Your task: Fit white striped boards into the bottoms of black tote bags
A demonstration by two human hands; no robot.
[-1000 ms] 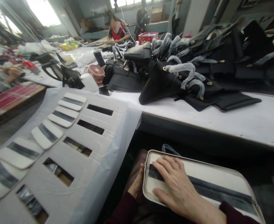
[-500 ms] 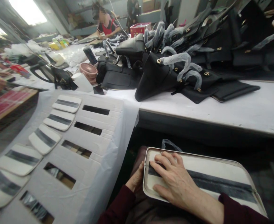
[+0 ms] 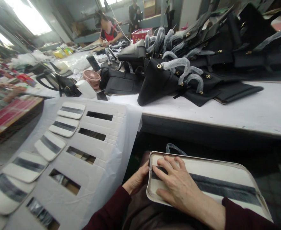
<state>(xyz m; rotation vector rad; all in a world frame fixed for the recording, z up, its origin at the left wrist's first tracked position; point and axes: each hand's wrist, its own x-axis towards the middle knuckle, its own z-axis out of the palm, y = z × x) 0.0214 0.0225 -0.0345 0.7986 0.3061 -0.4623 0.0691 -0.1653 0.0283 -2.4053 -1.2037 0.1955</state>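
An unfinished handbag (image 3: 223,172) lies across my lap, its cream panel with a dark lengthwise strip facing up inside a raised pale rim. My right hand (image 3: 177,182) rests flat on the left part of that panel, fingers spread, the fingertips by the strip's end. My left hand (image 3: 138,177) grips the bag's left end from outside; its fingertips are hidden behind the rim. A plastic-wrapped loop (image 3: 175,148) shows behind the far edge. To the left, several cream panels (image 3: 50,145) with dark strips lie in a row on a covered cardboard surface (image 3: 87,174) with slots.
Beyond the white table edge (image 3: 214,120) lie black bags (image 3: 159,83) with wrapped handles. A pink fan (image 3: 92,78), a white roll (image 3: 86,88) and a kettle-like jug (image 3: 48,80) stand behind the cardboard. A co-worker (image 3: 109,32) sits at the back; another person's hands show far left.
My left hand has slid slightly left and up along the bag's end, its forearm swinging left. My right hand stays spread on the panel. The view has shifted slightly.
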